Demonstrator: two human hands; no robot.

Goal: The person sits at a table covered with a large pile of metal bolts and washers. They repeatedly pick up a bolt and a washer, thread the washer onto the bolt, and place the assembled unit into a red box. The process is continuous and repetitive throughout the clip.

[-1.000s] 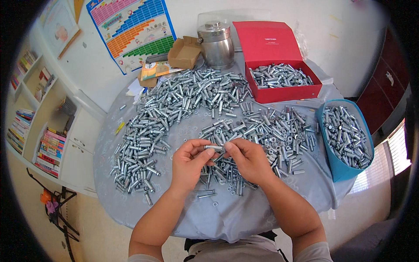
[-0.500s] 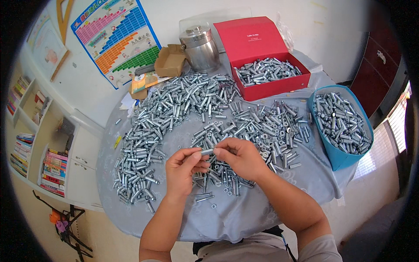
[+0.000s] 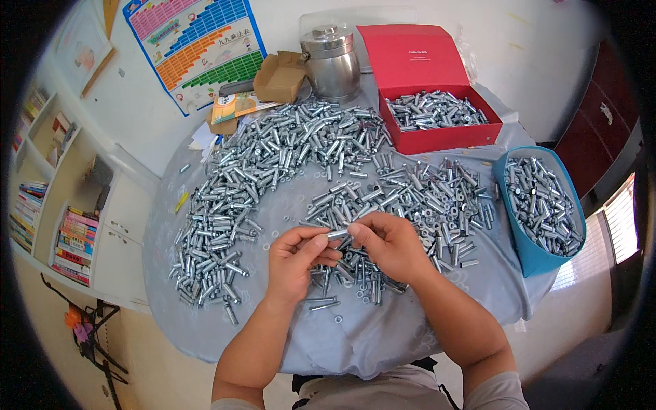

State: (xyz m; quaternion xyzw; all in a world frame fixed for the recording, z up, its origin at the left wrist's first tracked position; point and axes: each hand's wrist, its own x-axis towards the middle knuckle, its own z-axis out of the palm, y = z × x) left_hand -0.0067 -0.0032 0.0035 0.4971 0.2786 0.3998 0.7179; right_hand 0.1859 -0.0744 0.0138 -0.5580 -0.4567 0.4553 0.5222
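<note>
Between both hands, over the near side of the right-hand pile, I hold a small silver metal expansion bolt lying roughly level. My left hand pinches its left end between thumb and fingers. On its other end, the thumb and fingers of my right hand are closed. Beneath and behind the hands spreads a heap of loose metal sleeves, bolts, nuts and washers. A longer curved heap of expansion bolts runs from the back of the table down its left side.
All this lies on a round table with a grey cloth. At the back right stands an open red box of bolts, and beside it a blue fabric bin, also full. A steel pot and a small cardboard box stand behind.
The whole scene has shifted slightly in view as my head moved. Both hands still hold the bolt over the same pile, with a slight change in the right hand's finger position.
</note>
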